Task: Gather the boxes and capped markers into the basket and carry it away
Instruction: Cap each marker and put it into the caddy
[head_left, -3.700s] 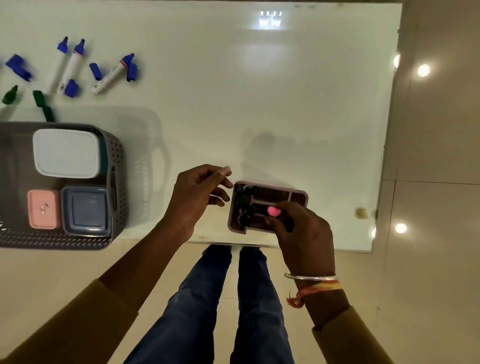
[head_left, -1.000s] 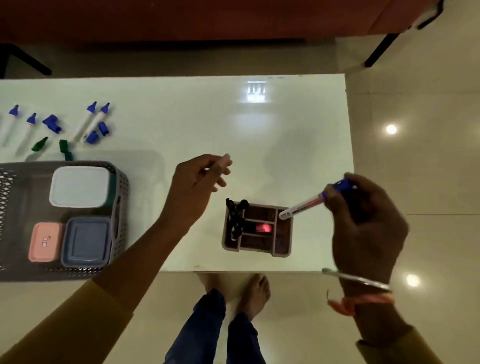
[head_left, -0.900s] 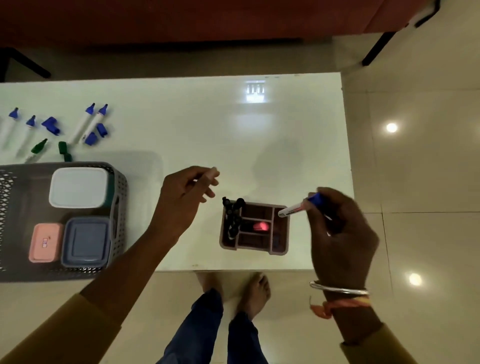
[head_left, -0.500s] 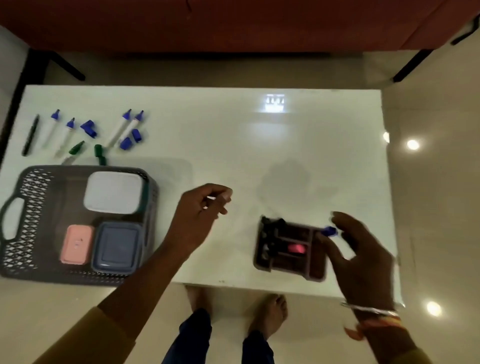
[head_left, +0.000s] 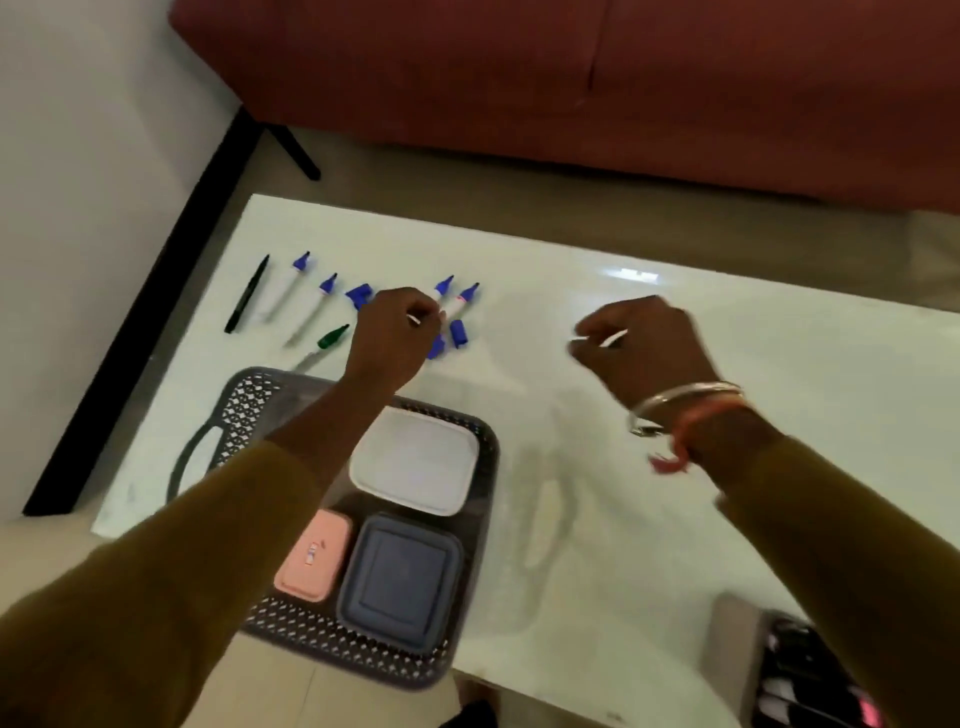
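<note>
L fingers (head_left: 411, 307) now curled at markers (head_left: 464, 301)

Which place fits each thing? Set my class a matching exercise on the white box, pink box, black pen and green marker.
Things:
1 white box
2 pink box
3 black pen
4 green marker

Places:
A on the table, leftmost in the row
B in the basket, near side
C in the basket, far side
D on the table, just beyond the basket's far rim

Pairs: 1-C, 2-B, 3-A, 4-D
</note>
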